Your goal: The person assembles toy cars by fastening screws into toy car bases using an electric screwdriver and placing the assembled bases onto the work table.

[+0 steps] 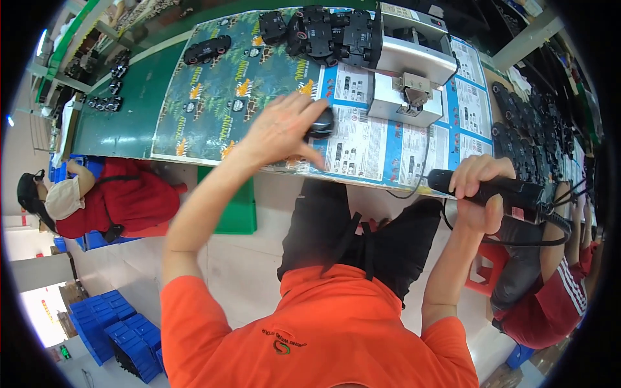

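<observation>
My left hand (281, 126) reaches over the front part of the table. Its fingers are apart and the thumb sticks out toward the table edge. Against its fingers is a glossy, rounded black part (321, 123), partly covered by the hand. My right hand (482, 184) is wrapped round a black, corded electric screwdriver (517, 197) at the table's front edge, its narrower end pointing left. Beyond my hands, several black toy car chassis (317, 35) lie bunched together, and one more black car piece (207, 50) lies apart to the left.
A silver and white machine (414, 58) stands at the back right on printed sheets (356, 155). More black pieces (517, 129) crowd the right side. A cable runs below the screwdriver. People sit at left (123, 200) and right (543, 297); blue crates (119, 330) stand on the floor.
</observation>
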`<state>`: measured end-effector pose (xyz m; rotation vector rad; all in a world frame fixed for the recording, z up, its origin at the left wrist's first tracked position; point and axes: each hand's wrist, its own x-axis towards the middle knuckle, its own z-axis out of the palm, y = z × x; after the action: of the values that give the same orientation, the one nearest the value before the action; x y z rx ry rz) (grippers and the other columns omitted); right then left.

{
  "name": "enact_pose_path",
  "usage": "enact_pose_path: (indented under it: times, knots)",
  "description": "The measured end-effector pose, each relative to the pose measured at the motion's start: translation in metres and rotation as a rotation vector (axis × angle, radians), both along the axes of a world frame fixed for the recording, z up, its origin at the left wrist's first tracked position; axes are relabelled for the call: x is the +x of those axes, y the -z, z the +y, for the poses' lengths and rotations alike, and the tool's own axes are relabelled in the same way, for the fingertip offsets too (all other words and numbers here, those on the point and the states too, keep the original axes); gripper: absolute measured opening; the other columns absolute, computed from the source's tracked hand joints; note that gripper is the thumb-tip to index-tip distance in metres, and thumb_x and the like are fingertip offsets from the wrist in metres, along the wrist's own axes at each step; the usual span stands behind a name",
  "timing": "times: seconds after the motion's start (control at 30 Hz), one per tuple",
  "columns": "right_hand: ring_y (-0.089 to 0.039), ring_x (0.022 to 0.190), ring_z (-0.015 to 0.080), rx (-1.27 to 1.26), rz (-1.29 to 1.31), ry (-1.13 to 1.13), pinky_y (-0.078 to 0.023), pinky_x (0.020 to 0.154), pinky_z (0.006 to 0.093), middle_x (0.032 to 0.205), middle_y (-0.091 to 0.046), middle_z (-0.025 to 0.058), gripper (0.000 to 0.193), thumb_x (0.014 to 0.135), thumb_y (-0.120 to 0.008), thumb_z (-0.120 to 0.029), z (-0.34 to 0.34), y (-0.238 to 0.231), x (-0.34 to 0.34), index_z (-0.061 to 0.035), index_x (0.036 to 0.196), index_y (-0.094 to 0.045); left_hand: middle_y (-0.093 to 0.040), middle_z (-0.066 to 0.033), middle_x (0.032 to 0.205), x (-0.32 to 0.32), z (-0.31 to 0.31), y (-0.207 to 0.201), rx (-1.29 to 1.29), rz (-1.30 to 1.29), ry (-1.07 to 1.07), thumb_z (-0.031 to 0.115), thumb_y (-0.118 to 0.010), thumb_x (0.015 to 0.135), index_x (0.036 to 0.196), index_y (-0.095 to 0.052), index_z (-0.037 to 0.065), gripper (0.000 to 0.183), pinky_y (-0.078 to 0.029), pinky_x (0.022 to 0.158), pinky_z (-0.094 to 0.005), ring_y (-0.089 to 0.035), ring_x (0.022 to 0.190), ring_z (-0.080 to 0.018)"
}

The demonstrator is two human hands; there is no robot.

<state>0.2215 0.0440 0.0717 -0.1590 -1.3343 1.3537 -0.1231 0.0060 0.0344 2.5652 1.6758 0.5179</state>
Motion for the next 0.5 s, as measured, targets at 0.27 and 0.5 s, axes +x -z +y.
enact_pose_path:
  times: [0.27,0.5]
  knots:
    - [-0.051,0.057,0.0147,-0.096,-0.037,0.091,-0.047,0.054,0.0275,0.068,-0.051,0.0050,0.044,0.083,-0.076,-0.033,0.012,0.011,0.040,-0.0001,0.096,-0.051,-0.051,-0.0166,0.137,-0.136,-0.065,-0.037,0.198,0.565,-0.296,0.054,-0.081,0.061,0.136,-0.049,0.006,0.095,-0.036,0.105,-0.0508,-0.050,0.124,-0.0351]
    - [-0.055,0.056,0.0152,-0.171,-0.154,0.202,-0.046,0.050,0.0279,0.068,-0.056,0.0058,0.025,0.078,-0.074,-0.013,-0.004,0.020,0.048,0.0001,0.091,-0.056,-0.068,-0.0146,0.101,0.088,-0.003,-0.015,0.382,-0.350,0.179,-0.002,-0.072,0.073,0.101,-0.065,0.000,0.029,-0.052,0.078,-0.0422,-0.065,0.091,-0.0358]
